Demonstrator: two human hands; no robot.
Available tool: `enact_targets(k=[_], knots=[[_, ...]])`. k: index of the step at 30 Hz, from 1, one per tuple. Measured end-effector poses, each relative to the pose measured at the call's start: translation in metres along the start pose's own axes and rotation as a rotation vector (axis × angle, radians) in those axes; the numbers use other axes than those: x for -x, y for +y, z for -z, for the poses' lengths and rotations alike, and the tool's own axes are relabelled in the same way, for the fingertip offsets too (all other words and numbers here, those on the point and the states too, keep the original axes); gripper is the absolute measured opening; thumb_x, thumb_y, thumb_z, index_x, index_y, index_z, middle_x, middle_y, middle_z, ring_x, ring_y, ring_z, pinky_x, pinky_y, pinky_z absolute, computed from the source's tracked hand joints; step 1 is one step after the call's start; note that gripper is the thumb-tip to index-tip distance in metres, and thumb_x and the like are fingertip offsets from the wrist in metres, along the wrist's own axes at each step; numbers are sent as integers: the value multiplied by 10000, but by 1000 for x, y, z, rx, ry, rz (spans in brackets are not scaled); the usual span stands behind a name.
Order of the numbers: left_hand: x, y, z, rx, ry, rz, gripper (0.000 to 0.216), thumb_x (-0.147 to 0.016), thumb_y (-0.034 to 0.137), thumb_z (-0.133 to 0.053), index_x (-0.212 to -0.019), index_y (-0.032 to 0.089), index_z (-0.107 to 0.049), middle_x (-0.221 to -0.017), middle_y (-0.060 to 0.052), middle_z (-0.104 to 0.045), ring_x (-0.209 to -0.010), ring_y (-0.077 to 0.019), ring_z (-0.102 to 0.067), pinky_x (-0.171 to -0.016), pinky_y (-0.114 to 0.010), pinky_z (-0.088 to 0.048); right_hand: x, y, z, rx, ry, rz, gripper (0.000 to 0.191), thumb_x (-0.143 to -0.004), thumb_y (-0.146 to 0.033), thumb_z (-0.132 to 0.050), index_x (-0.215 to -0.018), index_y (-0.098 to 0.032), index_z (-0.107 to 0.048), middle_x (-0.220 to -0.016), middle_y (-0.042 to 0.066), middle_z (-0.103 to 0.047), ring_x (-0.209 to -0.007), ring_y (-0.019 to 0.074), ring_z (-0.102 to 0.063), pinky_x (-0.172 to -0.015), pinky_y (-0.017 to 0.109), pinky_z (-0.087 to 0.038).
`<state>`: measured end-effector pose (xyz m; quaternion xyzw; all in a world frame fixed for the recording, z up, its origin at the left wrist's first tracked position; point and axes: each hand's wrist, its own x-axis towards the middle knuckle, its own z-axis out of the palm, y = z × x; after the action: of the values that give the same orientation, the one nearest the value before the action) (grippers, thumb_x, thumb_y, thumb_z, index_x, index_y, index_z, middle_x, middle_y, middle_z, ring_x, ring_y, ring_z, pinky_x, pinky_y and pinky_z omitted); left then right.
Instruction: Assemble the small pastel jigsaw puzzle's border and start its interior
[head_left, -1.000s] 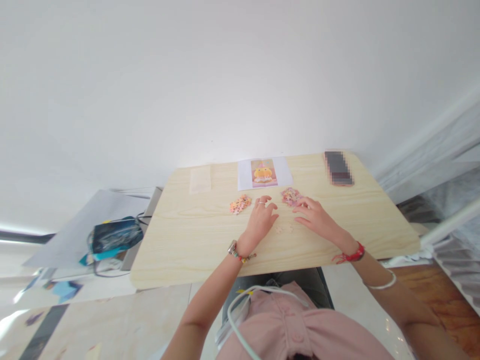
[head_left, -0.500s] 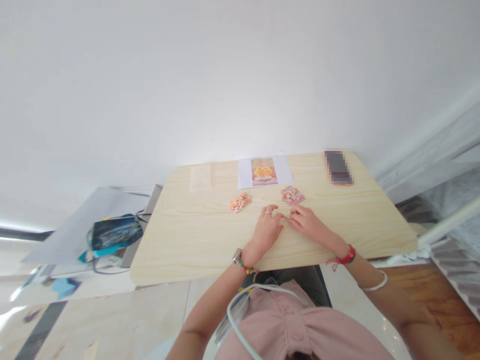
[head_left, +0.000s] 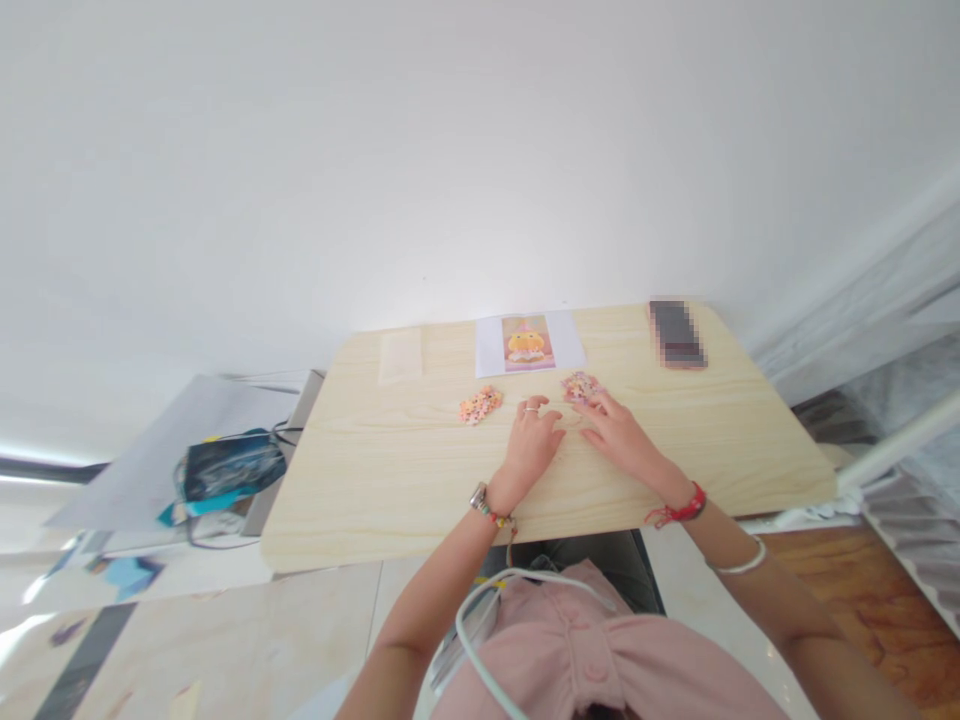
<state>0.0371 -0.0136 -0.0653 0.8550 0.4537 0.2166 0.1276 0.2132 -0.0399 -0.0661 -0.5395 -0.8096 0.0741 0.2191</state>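
Two small heaps of jigsaw puzzle pieces lie on the pale wooden table [head_left: 360, 480]. The purple-pink heap [head_left: 578, 387] is at my right hand [head_left: 624, 440], whose fingers reach over its near edge, apart and stretched out. My left hand [head_left: 531, 445] rests to the left of it, palm down, with its fingers bent and spread and nothing visible in them. Left of that hand is the orange-yellow heap [head_left: 480, 405]. Behind both heaps lies a white sheet [head_left: 491, 348] with a printed picture [head_left: 528, 343] of a yellow cartoon figure.
A dark-screened phone [head_left: 677, 335] lies at the table's back right. At the back left is a flat, pale rectangular sheet [head_left: 401, 357]. A white wall rises behind the table. Left of it, a dark bag [head_left: 234, 467] with cords sits on a lower surface.
My right hand has moved forward from near my left fingertips to the purple-pink heap, its fingers opening out. My left hand has shifted slightly forward. The heaps and sheet stay put.
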Motion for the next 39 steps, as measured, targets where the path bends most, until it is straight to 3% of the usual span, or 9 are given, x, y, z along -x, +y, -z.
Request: enact_targets(k=[4, 7, 12, 17, 24, 30, 39], knots=[[-11, 6, -7, -28, -14, -43, 114, -723, 150, -587, -836, 155, -606, -1050, -109, -491, -1093, -247, -403, -907, -431, -386, -8, 7, -9, 49, 6, 62, 169, -827, -189, -443, -876, -189, -605, -958, 91, -533, -905, 221, -503, -793, 390, -436], [-16, 6, -11, -57, -29, -64, 69, -755, 147, -546, -778, 148, -612, -992, -107, -521, -1087, -243, -410, -906, -423, -380, -13, 10, -14, 71, 26, 78, 199, -846, -212, -417, -800, -187, -608, -907, 85, -552, -869, 219, -500, -774, 406, -436], [-18, 1, -9, -28, -31, -58, 125, -798, 152, -503, -737, 139, -611, -1016, -115, -515, -1073, -228, -432, -898, -400, -391, -14, 10, -12, -27, 49, 70, 216, -852, -208, -408, -796, -181, -615, -906, 88, -550, -891, 220, -504, -800, 412, -434], [-11, -2, 2, 139, 6, 21, 130, -800, 142, -499, -738, 131, -613, -976, -110, -530, -1012, -206, -483, -872, -381, -418, -9, 3, -3, -141, 105, 82, 202, -838, -249, -459, -982, -188, -587, -974, 95, -518, -961, 220, -503, -836, 394, -442], [-2, -7, 15, 280, 0, 46, 99, -796, 171, -519, -764, 155, -612, -963, -76, -532, -965, -184, -508, -881, -372, -419, -7, -8, 4, -77, 127, 135, 179, -837, -234, -455, -904, -192, -616, -957, 101, -529, -950, 235, -508, -850, 425, -426], [-6, -5, 11, 163, 35, -57, 148, -750, 201, -592, -897, 201, -580, -1097, -73, -441, -1055, -211, -435, -913, -410, -396, -7, 0, 6, -107, 130, 93, 196, -818, -244, -483, -974, -210, -597, -971, 90, -513, -949, 228, -512, -839, 405, -438], [-52, 20, -9, -112, -3, -240, 162, -817, 155, -470, -956, 143, -555, -1084, -114, -478, -1045, -242, -430, -875, -387, -410, -4, 40, 12, 9, 172, 3, 181, -808, -278, -495, -920, -189, -606, -892, 77, -499, -828, 199, -518, -745, 364, -457]])
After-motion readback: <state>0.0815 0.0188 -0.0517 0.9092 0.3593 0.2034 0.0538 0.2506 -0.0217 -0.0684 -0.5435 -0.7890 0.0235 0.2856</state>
